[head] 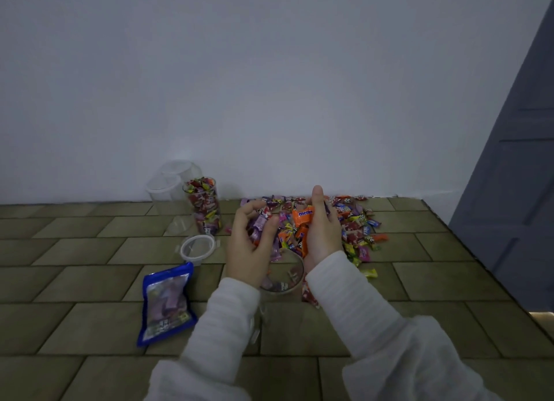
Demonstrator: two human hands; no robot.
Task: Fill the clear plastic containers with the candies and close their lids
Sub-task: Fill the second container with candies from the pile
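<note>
**Candy sorting on a tiled floor, hands above an open container**

Seen from head height, looking down at a brown tiled floor (90, 281) meeting a pale wall (269, 71), with a grey door (515, 161) at far right.

Spread widest: one loose heap of wrapped candies (356, 230) in red, purple, yellow and orange, lying against the wall and reaching toward the hands. Too many to count.

Next in size: two arms in white ribbed sleeves (353, 304), reaching forward. Left hand (251, 239) curled around a clutch of purple-wrapped sweets, fingers bent inward. Right hand (322, 230) held upright, fingers and thumb gripping several orange-wrapped sweets, one marked "mentos".

One blue resealable pouch (166, 303) lying flat to the left of the arms, with a clear window showing purple contents.

Clear containers, four counted:
- One tall full container (204, 206) standing near the wall, packed to the brim with mixed candies, no lid on.
- Two empty containers (171, 185) just behind it, apparently upside down and overlapping.
- One open container (283, 278) directly beneath the hands, between the wrists, holding only a few candies at the bottom.

Lids: one round clip lid (198, 248) lying flat on the floor in front of the full container. Another faint clear piece (180, 225) beside the full container, too indistinct to identify.
</note>
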